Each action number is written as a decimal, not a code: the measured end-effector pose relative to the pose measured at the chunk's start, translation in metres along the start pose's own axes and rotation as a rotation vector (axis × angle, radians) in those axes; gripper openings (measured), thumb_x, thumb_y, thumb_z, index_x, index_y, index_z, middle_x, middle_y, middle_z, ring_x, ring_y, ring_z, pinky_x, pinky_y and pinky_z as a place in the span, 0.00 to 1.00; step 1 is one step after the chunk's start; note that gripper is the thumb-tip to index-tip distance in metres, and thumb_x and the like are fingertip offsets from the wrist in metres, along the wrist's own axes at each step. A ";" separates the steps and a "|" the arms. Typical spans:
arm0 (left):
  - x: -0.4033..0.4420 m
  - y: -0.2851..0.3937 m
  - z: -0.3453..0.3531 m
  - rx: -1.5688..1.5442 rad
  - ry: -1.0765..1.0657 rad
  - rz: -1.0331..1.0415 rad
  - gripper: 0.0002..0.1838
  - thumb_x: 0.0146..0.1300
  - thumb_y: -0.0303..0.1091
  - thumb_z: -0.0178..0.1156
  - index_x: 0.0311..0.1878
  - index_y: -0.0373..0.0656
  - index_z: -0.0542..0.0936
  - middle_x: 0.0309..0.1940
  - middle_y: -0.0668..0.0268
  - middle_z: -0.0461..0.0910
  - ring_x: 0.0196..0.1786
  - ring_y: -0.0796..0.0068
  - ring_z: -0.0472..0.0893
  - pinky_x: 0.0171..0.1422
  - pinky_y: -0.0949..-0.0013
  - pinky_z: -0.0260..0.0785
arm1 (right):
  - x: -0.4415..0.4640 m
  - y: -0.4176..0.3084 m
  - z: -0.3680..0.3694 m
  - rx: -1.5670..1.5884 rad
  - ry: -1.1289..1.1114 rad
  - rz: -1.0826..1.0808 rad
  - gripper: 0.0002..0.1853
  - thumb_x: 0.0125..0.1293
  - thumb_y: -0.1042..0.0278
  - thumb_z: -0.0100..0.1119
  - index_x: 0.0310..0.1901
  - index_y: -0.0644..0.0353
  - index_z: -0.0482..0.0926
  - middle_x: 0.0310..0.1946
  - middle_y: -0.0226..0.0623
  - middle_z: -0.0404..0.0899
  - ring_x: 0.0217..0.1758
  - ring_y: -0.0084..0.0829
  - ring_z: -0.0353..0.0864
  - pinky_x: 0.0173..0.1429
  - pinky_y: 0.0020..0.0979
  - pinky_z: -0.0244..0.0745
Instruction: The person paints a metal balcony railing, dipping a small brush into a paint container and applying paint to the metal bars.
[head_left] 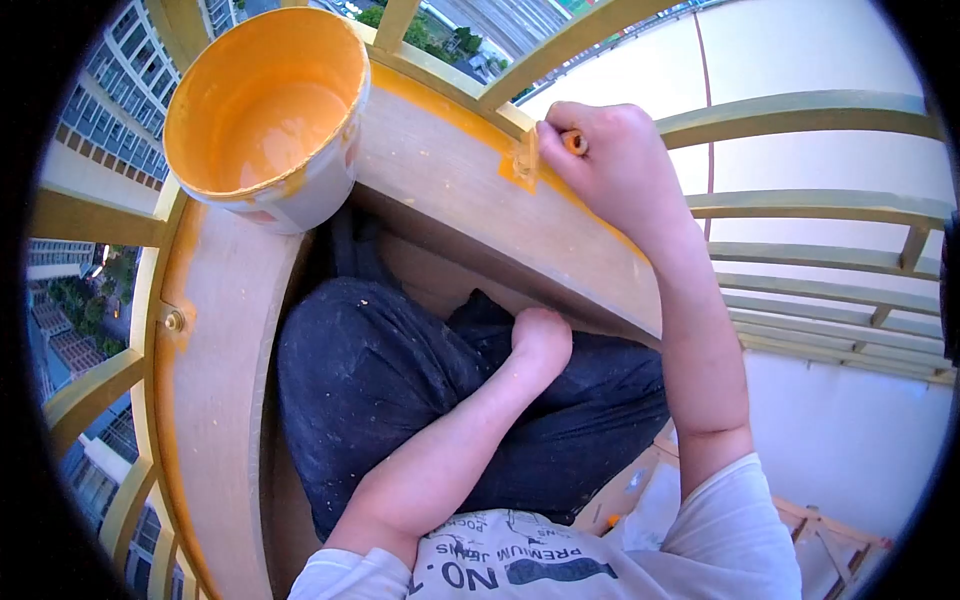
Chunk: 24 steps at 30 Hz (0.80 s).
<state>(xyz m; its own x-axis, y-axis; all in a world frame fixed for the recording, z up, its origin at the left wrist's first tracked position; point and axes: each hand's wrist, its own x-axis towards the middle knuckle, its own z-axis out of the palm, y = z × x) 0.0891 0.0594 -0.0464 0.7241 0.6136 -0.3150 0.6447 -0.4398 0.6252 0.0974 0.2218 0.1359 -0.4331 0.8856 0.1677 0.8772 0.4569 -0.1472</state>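
My right hand [610,160] is closed around an orange-stained brush handle [574,142], above the ledge by the metal railing. The brush's bristles are hidden or hard to make out. Orange paint [520,165] marks the ledge just left of that hand. My left hand [542,340] rests over my dark trousers [370,380] with its fingers out of sight. A white bucket [325,195], coated orange inside with orange paint at the bottom, stands on the ledge at the upper left.
A curved ledge [450,170] wraps around my legs, with an orange strip along its outer edge. Metal railing bars [800,117] rise beyond it. A bolt [174,320] sticks up at the left. Buildings and trees show far below.
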 end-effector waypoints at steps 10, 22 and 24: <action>-0.001 -0.001 -0.006 -0.006 0.005 -0.003 0.13 0.63 0.33 0.56 0.41 0.45 0.91 0.42 0.59 0.90 0.47 0.60 0.89 0.50 0.58 0.81 | 0.001 0.003 0.001 0.010 -0.020 -0.004 0.11 0.64 0.67 0.61 0.27 0.63 0.83 0.20 0.47 0.80 0.26 0.47 0.84 0.38 0.43 0.81; -0.003 -0.002 -0.009 -0.023 -0.025 -0.003 0.14 0.64 0.33 0.56 0.41 0.43 0.90 0.43 0.56 0.89 0.48 0.58 0.89 0.51 0.57 0.81 | -0.004 0.003 0.005 0.028 0.008 0.020 0.11 0.66 0.66 0.61 0.29 0.63 0.85 0.21 0.46 0.82 0.28 0.46 0.85 0.39 0.43 0.82; -0.003 -0.002 -0.009 -0.023 -0.022 0.000 0.13 0.63 0.33 0.56 0.41 0.43 0.90 0.43 0.56 0.89 0.48 0.58 0.89 0.51 0.57 0.81 | -0.005 0.006 0.005 -0.001 0.038 -0.008 0.11 0.66 0.66 0.61 0.30 0.63 0.84 0.21 0.47 0.81 0.28 0.46 0.85 0.39 0.43 0.82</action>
<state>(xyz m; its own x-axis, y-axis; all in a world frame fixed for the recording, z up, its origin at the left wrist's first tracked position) 0.0832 0.0647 -0.0405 0.7295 0.5991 -0.3301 0.6389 -0.4244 0.6416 0.1043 0.2203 0.1295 -0.4317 0.8783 0.2057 0.8741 0.4636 -0.1450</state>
